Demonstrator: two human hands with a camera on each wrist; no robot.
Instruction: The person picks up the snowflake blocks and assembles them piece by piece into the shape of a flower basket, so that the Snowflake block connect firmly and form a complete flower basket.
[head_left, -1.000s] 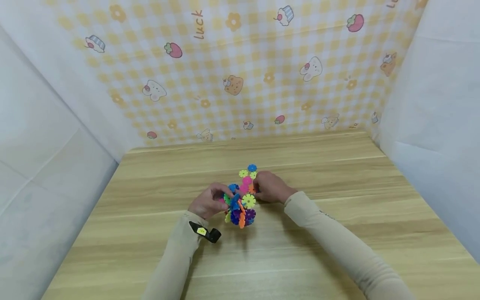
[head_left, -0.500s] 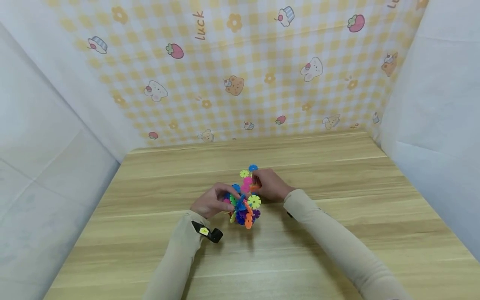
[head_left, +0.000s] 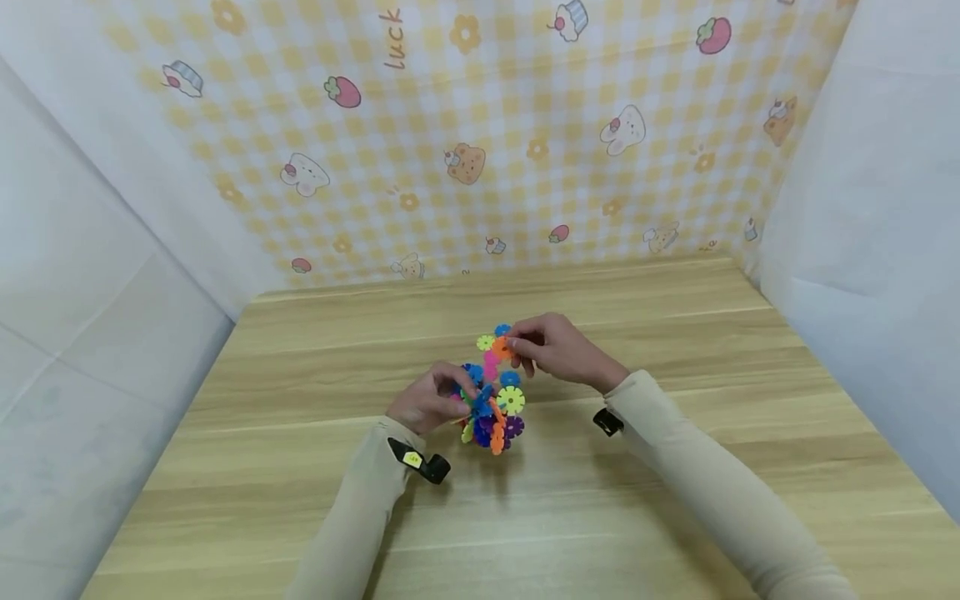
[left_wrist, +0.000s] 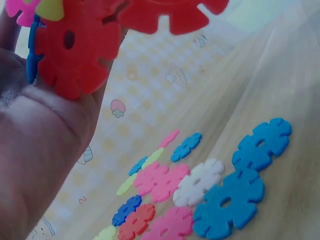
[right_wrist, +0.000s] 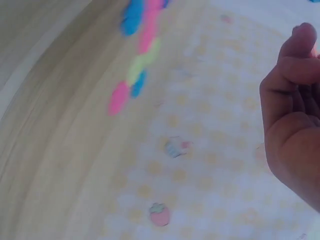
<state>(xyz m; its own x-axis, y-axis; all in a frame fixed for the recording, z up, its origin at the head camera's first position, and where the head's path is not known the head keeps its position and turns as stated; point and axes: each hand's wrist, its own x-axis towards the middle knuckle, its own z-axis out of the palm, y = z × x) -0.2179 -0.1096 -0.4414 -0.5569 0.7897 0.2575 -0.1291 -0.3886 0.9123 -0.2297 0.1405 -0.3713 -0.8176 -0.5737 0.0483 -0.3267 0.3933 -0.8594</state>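
My left hand (head_left: 427, 404) grips a cluster of interlocked notched plastic discs (head_left: 482, 433) in blue, purple, orange and yellow-green, held above the table. In the left wrist view, red discs (left_wrist: 82, 65) of that cluster hang beside the palm. Between the thumb and fingers of my right hand (head_left: 564, 346) is a single orange disc (head_left: 501, 347), just behind the cluster and apart from it. The right wrist view shows that hand (right_wrist: 295, 110) at the right edge, its fingertips partly cut off.
Loose discs lie flat on the wooden table (head_left: 600, 517) behind the cluster, among them a pink disc (left_wrist: 169, 225), a white disc (left_wrist: 199, 182) and a blue disc (left_wrist: 229, 204). A checked cloth (head_left: 525, 192) hangs at the back; pale sheets (head_left: 862, 250) stand at both sides.
My right hand has picked an orange disc from among the loose ones and lifted it up and slightly back. A blue disc shows below it. The cluster has shifted slightly right with my left hand.
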